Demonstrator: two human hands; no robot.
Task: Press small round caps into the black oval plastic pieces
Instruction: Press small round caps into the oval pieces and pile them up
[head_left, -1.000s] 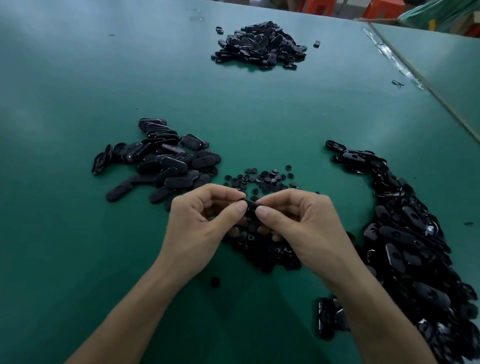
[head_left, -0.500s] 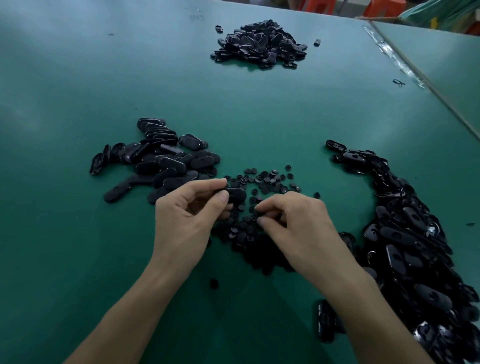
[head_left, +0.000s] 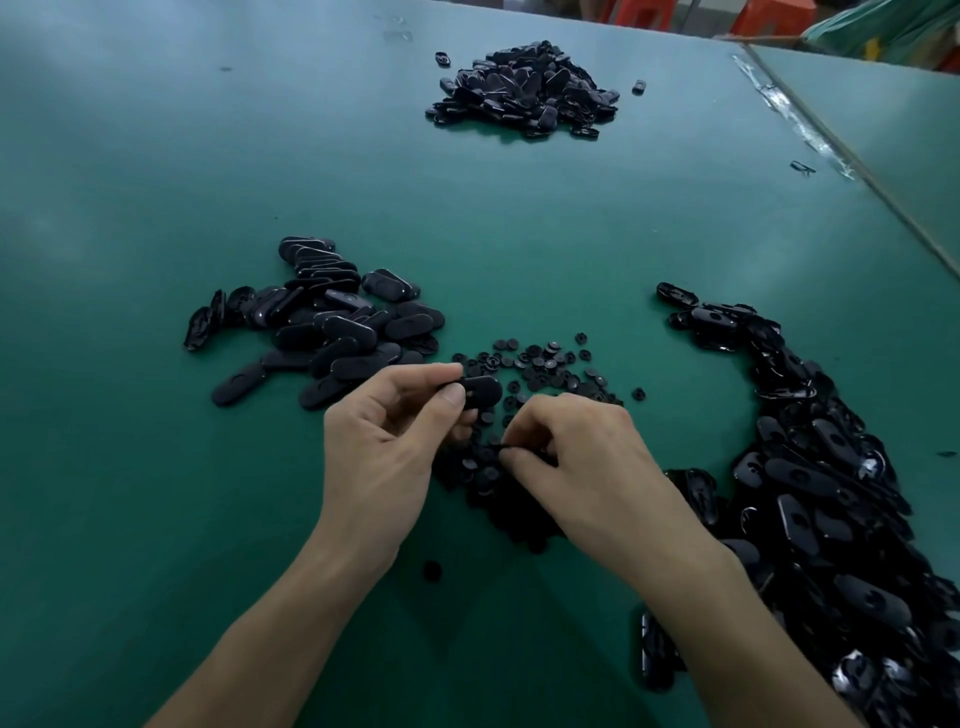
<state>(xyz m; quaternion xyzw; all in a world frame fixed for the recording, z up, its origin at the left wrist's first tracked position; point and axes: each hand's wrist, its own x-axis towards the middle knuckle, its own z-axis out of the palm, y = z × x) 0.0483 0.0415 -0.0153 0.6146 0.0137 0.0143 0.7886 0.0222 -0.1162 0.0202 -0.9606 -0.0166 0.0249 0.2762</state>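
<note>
Oval piece (head_left: 482, 391) is pinched in my left hand (head_left: 384, 447) at frame centre, above the cap pile (head_left: 540, 364). My right hand (head_left: 571, 462) pinches one cap (head_left: 503, 445) by its edge, a thin hold that could drop it among the others.

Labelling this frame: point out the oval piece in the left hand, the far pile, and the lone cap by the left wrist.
oval piece (head_left: 480, 391), head view, its flat top face.
far pile (head_left: 524, 88), head view, middle of the heap.
lone cap (head_left: 431, 570), head view, its centre.
</note>
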